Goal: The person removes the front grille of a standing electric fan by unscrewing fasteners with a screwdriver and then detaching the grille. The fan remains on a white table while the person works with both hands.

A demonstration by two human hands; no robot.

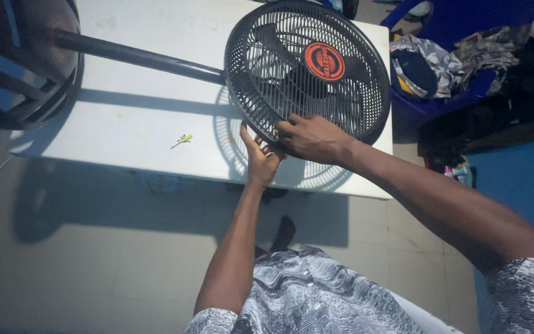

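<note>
A black standing fan lies on its side across a white table [125, 117]. Its round grille head [307, 71] has a red and black badge at the centre, and its dark pole [137, 57] runs left to the round base [20, 62]. My left hand [259, 158] grips the lower rim of the grille from below. My right hand [310, 137] presses on the front of the grille at its lower edge, fingers closed on the wires. The two hands almost touch.
A small yellow-handled screwdriver [182, 140] lies on the table left of my hands. A blue chair piled with clothes [446, 62] stands at the right. A tiled floor [106, 247] lies below the table's near edge.
</note>
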